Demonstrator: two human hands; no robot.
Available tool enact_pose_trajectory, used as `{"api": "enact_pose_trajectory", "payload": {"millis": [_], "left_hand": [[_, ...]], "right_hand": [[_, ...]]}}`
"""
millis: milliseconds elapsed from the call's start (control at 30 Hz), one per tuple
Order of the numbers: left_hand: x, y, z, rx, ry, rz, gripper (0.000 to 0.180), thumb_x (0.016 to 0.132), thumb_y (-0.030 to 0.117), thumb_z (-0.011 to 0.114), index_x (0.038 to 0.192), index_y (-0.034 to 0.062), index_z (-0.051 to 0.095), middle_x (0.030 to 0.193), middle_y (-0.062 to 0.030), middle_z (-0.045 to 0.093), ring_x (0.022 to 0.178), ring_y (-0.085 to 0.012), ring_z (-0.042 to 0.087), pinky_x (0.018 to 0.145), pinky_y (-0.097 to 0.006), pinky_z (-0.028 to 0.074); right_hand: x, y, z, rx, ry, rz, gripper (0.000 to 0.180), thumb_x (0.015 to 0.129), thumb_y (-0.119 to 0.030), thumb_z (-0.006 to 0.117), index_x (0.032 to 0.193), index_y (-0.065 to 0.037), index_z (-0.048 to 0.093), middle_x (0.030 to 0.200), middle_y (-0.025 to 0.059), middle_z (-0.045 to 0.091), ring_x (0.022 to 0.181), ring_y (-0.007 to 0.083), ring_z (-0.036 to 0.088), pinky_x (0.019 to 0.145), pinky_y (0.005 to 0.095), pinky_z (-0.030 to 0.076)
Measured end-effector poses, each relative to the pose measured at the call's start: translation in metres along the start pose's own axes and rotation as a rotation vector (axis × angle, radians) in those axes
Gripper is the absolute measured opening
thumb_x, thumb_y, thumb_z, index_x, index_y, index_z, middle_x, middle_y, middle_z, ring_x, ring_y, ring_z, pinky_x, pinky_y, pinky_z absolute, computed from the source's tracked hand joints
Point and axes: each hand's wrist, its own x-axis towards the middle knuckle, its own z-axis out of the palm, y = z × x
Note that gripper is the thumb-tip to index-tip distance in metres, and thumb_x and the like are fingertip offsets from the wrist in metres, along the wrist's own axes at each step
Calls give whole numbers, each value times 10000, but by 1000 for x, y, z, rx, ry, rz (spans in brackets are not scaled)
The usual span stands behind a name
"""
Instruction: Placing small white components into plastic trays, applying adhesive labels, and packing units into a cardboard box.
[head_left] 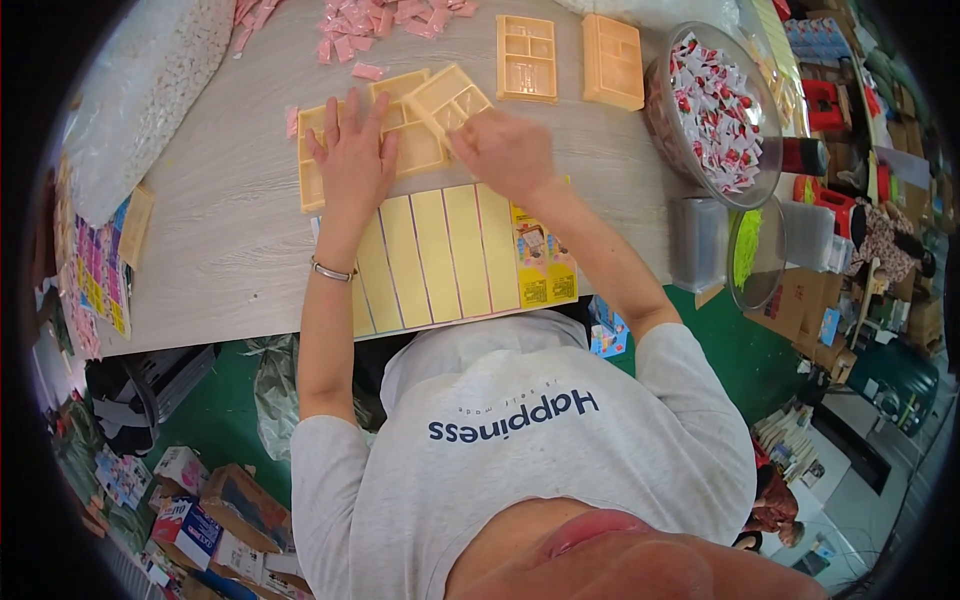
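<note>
My left hand (354, 160) lies flat with fingers spread on a pale orange plastic tray (310, 185) with shallow compartments. My right hand (508, 150) is closed at the near corner of a smaller orange compartment tray (447, 97), which is tilted askew over the larger one. Another orange piece (402, 82) shows behind the fingers of my left hand, partly covered. Just in front of the trays, under my forearms, lies a yellow striped printed card sheet (435, 260). My right fingertips are partly hidden by the fist.
Pink wrapped packets (375, 20) are heaped at the far edge. Two more orange trays stand apart, one (527, 60) beside the other (613, 62). A clear bowl (655, 110) of red-and-white packets is at right, near a bowl of green pieces (745, 250). A bag of white bits (150, 100) lies left.
</note>
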Motion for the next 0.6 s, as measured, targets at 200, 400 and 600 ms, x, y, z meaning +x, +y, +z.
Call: {"api": "enact_pose_trajectory", "payload": {"millis": [200, 400, 600], "left_hand": [[21, 59, -20, -170, 40, 51, 446, 912, 391, 642, 1316, 206, 596, 1356, -74, 552, 1268, -285, 483, 1080, -567, 272], [46, 96, -2, -104, 25, 146, 380, 866, 363, 695, 1199, 182, 665, 1239, -21, 624, 1200, -241, 518, 1050, -494, 316], [72, 97, 22, -207, 182, 256, 286, 876, 319, 700, 1107, 150, 711, 1207, -15, 655, 1156, -228, 558, 1014, -484, 376]], "right_hand": [[50, 75, -19, -373, 0, 438, 211, 889, -270, 625, 888, -76, 708, 866, 115, 712, 772, 322, 713, 650, 441, 570], [41, 109, -13, -465, -155, 498, 256, 877, -272, 618, 890, -38, 719, 900, 138, 728, 816, 337, 722, 713, 450, 579], [18, 84, -76, -192, 112, 412, 228, 890, -277, 651, 860, -62, 720, 789, 119, 718, 714, 301, 705, 671, 419, 553]]}}
